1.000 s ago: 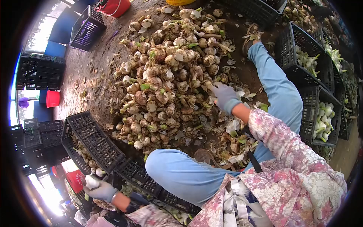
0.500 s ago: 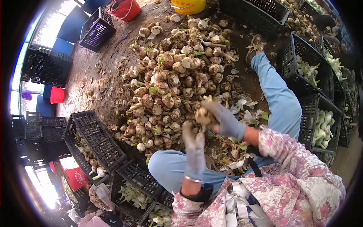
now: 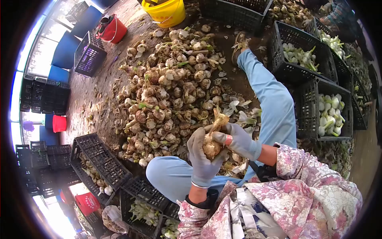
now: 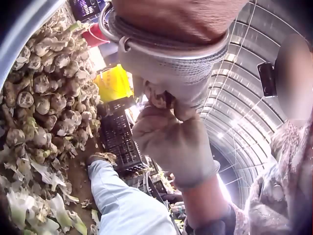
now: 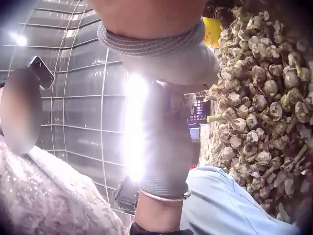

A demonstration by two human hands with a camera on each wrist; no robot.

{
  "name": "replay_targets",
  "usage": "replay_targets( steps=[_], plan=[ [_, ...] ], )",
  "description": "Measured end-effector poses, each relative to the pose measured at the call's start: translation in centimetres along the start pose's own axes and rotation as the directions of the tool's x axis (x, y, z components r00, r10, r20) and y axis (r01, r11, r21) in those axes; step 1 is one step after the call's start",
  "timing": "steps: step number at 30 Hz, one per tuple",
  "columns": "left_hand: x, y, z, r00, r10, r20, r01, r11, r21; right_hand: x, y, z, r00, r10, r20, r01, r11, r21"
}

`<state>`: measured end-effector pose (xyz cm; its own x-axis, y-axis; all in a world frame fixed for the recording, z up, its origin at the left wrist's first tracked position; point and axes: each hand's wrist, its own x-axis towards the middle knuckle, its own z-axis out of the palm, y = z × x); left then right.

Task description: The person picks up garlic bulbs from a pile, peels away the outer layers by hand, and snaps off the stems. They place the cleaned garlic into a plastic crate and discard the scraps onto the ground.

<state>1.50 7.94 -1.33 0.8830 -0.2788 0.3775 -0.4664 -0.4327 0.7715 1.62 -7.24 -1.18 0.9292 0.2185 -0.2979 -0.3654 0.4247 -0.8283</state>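
In the head view an unpeeled garlic bulb (image 3: 211, 148), brown-skinned with a dry stalk (image 3: 219, 121) pointing up, is held between both gloved hands in front of the left knee. The left hand (image 3: 202, 161) cups the bulb from the left and below, fingers curled round it. From the other side the right hand (image 3: 242, 142) grips it at the base of the stalk, its taped thumb (image 3: 227, 139) across the front. In the left wrist view only a small part of the bulb (image 4: 160, 98) shows between the gloves; the rest is hidden.
A large heap of garlic (image 3: 167, 95) covers the floor ahead, with loose peelings (image 3: 242, 117) at its right. Crates of cleaned garlic (image 3: 314, 87) stand to the right, and a tilted black crate (image 3: 101, 157) to the left. A yellow bucket (image 3: 169, 16) and red bucket (image 3: 115, 30) are behind.
The left hand let go of a white bulb over the left crates and came back to the middle. The right hand lifted a brown bulb from the heap, and both hands now hold it.
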Motion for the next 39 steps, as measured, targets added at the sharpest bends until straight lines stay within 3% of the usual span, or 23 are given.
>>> replay_targets(
  steps=[4, 8, 13, 15, 16, 17, 18, 19, 20, 21, 23, 24, 25, 26, 27, 29, 30, 31, 33, 34, 35, 37, 39],
  plan=[
    [-0.2, 0.1, 0.0, 1.0, 0.012, -0.001, -0.012, 0.999, 0.032, -0.1, -0.5, -0.5, 0.998, 0.031, 0.058, -0.037, 0.995, 0.097],
    [-0.5, -0.4, 0.2, 0.999, -0.05, -0.021, 0.046, 0.989, -0.14, 0.1, 0.5, -0.7, 0.997, -0.006, 0.076, -0.008, 0.985, 0.173],
    [-0.4, 0.3, 0.1, 0.986, -0.166, 0.01, 0.16, 0.934, -0.318, 0.1, 1.3, -1.7, 0.99, -0.083, 0.118, 0.081, 0.996, 0.024],
    [-0.1, 2.4, 0.2, 0.864, -0.492, 0.105, 0.412, 0.572, -0.709, 0.2, 1.0, -1.8, 0.985, -0.127, 0.119, 0.136, 0.988, -0.069],
    [-0.1, 2.3, 0.1, 0.863, -0.493, 0.109, 0.415, 0.57, -0.71, 0.4, 0.8, -2.0, 0.913, -0.382, 0.142, 0.408, 0.847, -0.34],
    [-0.2, 2.1, -0.2, 0.805, -0.523, 0.279, 0.475, 0.287, -0.832, 0.6, 0.8, -2.1, 0.774, -0.587, 0.238, 0.602, 0.565, -0.564],
    [-0.3, 1.9, -0.5, 0.745, -0.495, 0.447, 0.503, -0.023, -0.864, 0.4, 0.2, -1.6, 0.797, -0.572, 0.192, 0.559, 0.58, -0.593],
    [-0.7, 0.9, -0.4, 0.744, -0.495, 0.449, 0.504, -0.025, -0.863, 0.3, 0.3, -1.7, 0.799, -0.571, 0.19, 0.557, 0.581, -0.594],
    [-1.4, -0.7, -0.1, 0.775, -0.206, 0.597, 0.506, -0.363, -0.782, 0.3, 0.3, -2.0, 0.787, -0.582, 0.203, 0.581, 0.589, -0.561],
    [-1.2, -1.2, -0.3, 0.787, 0.119, 0.605, 0.53, -0.632, -0.565, 0.4, 0.4, -2.2, 0.775, -0.594, 0.216, 0.604, 0.598, -0.526],
    [-1.1, -1.3, -0.8, 0.723, 0.026, 0.691, 0.562, -0.604, -0.565, 0.7, 1.4, -2.8, 0.717, -0.635, 0.288, 0.687, 0.574, -0.445],
    [-0.7, -0.6, -0.2, 0.646, -0.409, 0.644, 0.528, -0.37, -0.765, 0.2, 1.5, -2.6, 0.915, -0.389, 0.107, 0.403, 0.863, -0.304],
    [-0.5, -0.2, 0.2, 0.517, -0.758, 0.398, 0.545, -0.067, -0.836, -0.2, 1.5, -2.3, 0.998, -0.057, -0.009, 0.056, 0.994, -0.09],
    [-1.0, -0.7, 0.5, 0.602, -0.764, 0.23, 0.511, 0.147, -0.847, -0.5, 1.3, -1.8, 0.995, -0.007, -0.098, 0.004, 0.999, -0.035],
    [-1.1, -0.5, 0.5, 0.603, -0.763, 0.233, 0.513, 0.148, -0.845, -0.4, 1.4, -1.8, 0.995, -0.01, -0.101, 0.007, 0.999, -0.033],
    [-2.0, 0.4, 0.5, 0.716, -0.643, 0.273, 0.498, 0.197, -0.844, -0.8, 2.0, -1.8, 0.996, -0.042, -0.084, 0.039, 0.998, -0.04],
    [-2.4, 0.4, 0.9, 0.747, -0.622, 0.234, 0.513, 0.315, -0.798, -1.3, 1.8, -1.8, 0.999, -0.051, -0.009, 0.049, 0.981, -0.186],
    [-2.4, 0.4, 1.5, 0.822, -0.561, 0.099, 0.493, 0.614, -0.617, -1.3, 2.1, -1.6, 0.999, -0.049, -0.007, 0.047, 0.982, -0.183],
    [-2.2, 0.5, 1.7, 0.693, -0.712, 0.113, 0.613, 0.499, -0.612, -1.4, 2.6, -1.2, 0.985, -0.145, 0.089, 0.169, 0.906, -0.389],
    [-1.9, 0.3, 1.7, 0.694, -0.711, 0.113, 0.613, 0.5, -0.612, -1.4, 2.6, -1.4, 0.991, -0.006, 0.131, 0.017, 0.996, -0.083],
    [-1.5, 0.0, 1.5, 0.697, -0.712, 0.083, 0.519, 0.423, -0.743, -1.4, 2.5, -1.3, 0.992, -0.008, 0.129, 0.019, 0.996, -0.083],
    [-1.2, 0.0, 1.6, 0.695, -0.717, 0.052, 0.407, 0.333, -0.851, -1.2, 2.6, -1.1, 0.999, 0.053, -0.002, -0.047, 0.894, 0.445],
    [-1.1, 0.7, 1.5, 0.802, -0.596, 0.05, 0.354, 0.406, -0.843, -1.5, 3.3, -1.7, 0.999, -0.008, 0.05, -0.022, 0.826, 0.563]
  ],
)
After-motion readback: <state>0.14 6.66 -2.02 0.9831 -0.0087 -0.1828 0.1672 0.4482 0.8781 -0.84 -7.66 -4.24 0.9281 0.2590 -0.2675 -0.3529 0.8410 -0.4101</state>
